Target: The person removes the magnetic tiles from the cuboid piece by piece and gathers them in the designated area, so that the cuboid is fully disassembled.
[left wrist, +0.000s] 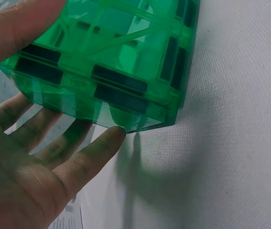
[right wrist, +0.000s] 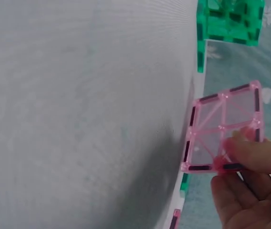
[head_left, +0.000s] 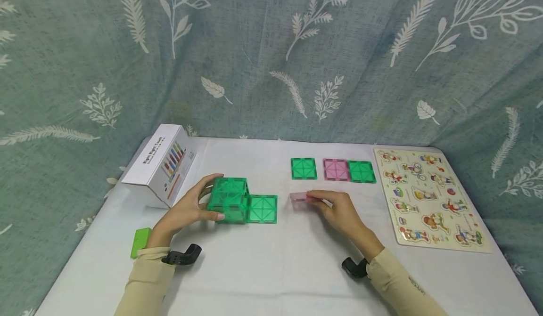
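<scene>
My left hand [head_left: 186, 208] grips a cube of green see-through magnetic tiles [head_left: 227, 200], thumb on the near side and fingers round the left and back. In the left wrist view dark magnet strips show along the edges of the cube [left wrist: 121, 71]. A flat green magnetic tile [head_left: 263, 209] adjoins the cube's right side on the table. To the right of it, my right hand [head_left: 341, 212] pinches a pink magnetic tile [head_left: 299, 197] between thumb and fingers. The right wrist view shows this pink tile [right wrist: 222, 127] standing on edge, held by one lower corner.
Behind the right hand lie a green tile [head_left: 303, 168], a pink tile [head_left: 336, 170] and another green tile [head_left: 362, 172]. A picture puzzle board [head_left: 432, 200] lies at the right. At the left are a white box [head_left: 159, 163] and a lime-green block [head_left: 140, 242].
</scene>
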Available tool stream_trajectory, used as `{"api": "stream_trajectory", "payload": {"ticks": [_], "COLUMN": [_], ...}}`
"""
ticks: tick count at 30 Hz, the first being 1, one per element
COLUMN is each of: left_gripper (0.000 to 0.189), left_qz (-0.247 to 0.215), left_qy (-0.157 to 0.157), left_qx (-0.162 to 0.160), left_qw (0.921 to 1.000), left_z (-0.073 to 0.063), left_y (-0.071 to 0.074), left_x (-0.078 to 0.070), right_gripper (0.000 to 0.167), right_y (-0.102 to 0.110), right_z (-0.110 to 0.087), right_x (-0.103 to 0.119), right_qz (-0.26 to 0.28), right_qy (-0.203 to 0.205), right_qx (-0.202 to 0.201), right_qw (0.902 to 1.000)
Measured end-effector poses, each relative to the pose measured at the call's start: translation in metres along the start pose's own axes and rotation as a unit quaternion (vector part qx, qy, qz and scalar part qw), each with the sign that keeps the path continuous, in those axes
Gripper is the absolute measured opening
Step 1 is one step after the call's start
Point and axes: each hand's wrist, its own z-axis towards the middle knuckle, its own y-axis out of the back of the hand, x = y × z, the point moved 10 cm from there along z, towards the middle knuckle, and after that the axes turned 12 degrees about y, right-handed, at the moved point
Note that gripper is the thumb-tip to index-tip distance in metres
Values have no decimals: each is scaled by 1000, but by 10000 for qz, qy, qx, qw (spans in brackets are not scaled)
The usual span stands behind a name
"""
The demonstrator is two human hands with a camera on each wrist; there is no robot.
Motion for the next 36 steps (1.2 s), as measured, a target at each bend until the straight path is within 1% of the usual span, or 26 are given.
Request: {"api": "stream_trajectory", "payload": {"ticks": [3, 6, 11, 13, 16, 20, 22, 25, 30, 36], "left_gripper": [106, 106, 106, 106, 106, 107, 107, 107, 109, 109], "left_qz": [0, 6, 58, 86, 90, 75, 63, 54, 34, 46], "left_qy": [-8, -4, 19, 20, 15, 22, 30, 48, 49, 67], "left_qx": [-10, -16, -35, -43, -38, -28, -29, -42, -30, -36], "left_qw": [10000, 10000, 10000, 10000, 10000, 10000, 10000, 10000, 10000, 10000], "left_z": [0, 1, 0, -1, 0, 1, 1, 1, 2, 2], "left_y": [0, 0, -1, -1, -1, -2, -2, -2, -2, -1], "left_x": [-2, -2, -2, -2, -2, -2, -2, -2, -2, -1], "right_gripper": [29, 32, 34, 35, 36, 36, 35, 36, 38, 43], "right_y": [-2, -7, -14, -16, -17, -17, -18, -18, -20, -27], "right_z": [-1, -2, -2, -2, -2, -3, -3, -3, -6, -6], "right_x": [0, 2, 7, 8, 11, 13, 12, 10, 5, 7], "right_qz": [-285, -531, -700, -850, -1217, -1754, -1911, -1994, -1868, -1935], "right_qy": [146, 316, 445, 481, 579, 680, 684, 638, 435, 372], "right_qx": [128, 349, 603, 690, 735, 751, 774, 796, 860, 992], "right_qw": [9994, 9975, 9947, 9928, 9881, 9793, 9761, 9746, 9777, 9754]}}
